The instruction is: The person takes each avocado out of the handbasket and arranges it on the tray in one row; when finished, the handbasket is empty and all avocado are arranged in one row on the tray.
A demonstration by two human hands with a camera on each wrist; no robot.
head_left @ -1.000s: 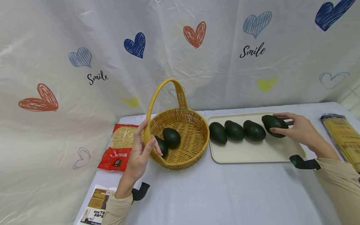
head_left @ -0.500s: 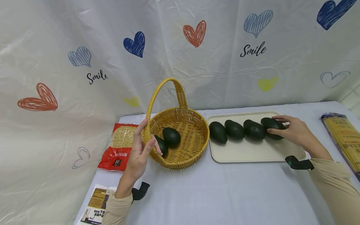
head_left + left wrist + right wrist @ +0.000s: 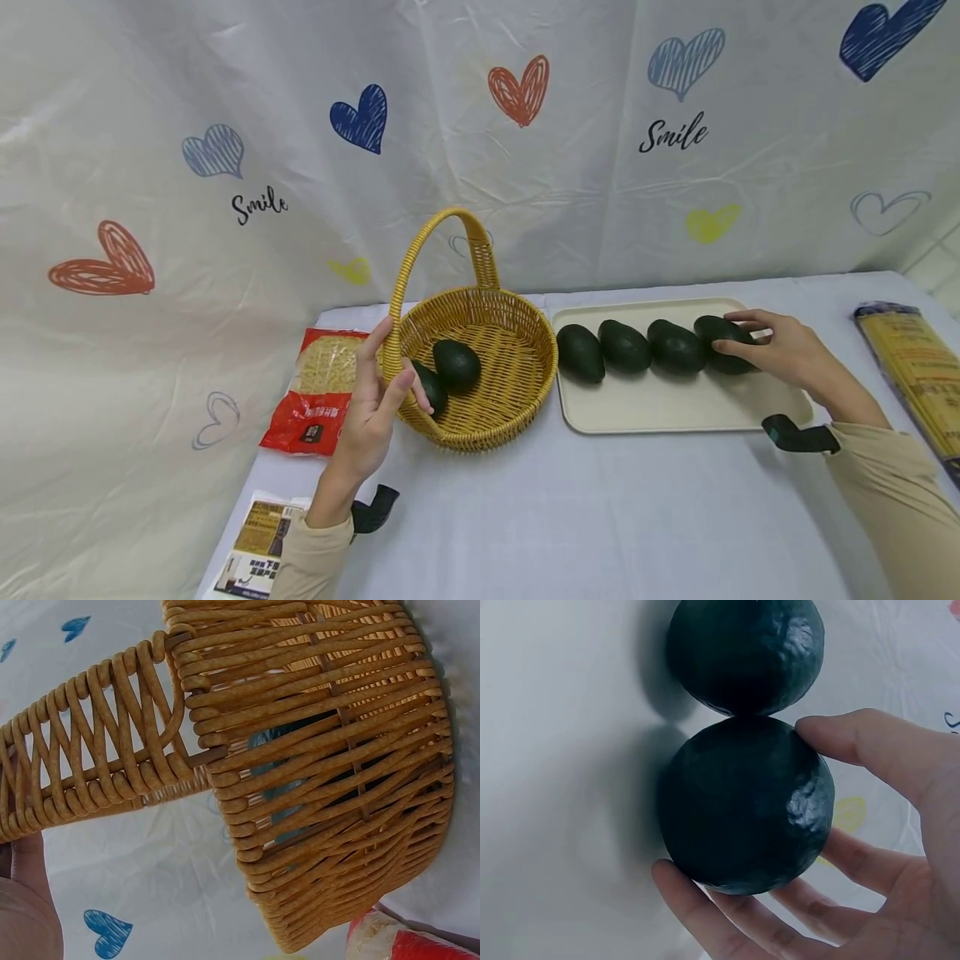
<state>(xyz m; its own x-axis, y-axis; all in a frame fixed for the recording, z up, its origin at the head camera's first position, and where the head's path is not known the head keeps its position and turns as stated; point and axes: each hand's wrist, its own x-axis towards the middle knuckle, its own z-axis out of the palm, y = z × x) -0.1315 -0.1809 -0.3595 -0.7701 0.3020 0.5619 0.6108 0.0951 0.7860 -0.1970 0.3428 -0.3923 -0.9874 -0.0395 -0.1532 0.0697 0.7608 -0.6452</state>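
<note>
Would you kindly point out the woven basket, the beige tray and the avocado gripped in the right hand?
Woven basket (image 3: 510, 371), head view: bare inner floor.
Beige tray (image 3: 667, 408), head view: bare surface near the front edge.
Gripped avocado (image 3: 742, 806), right wrist view: middle of its dark side.

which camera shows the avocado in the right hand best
The right wrist view: the avocado sits large mid-frame there, gripped by the right hand. The head view shows it smaller, partly behind the hand; the left wrist view does not show it.

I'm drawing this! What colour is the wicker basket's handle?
Golden yellow; the basket handle shows best in the head view.
</note>
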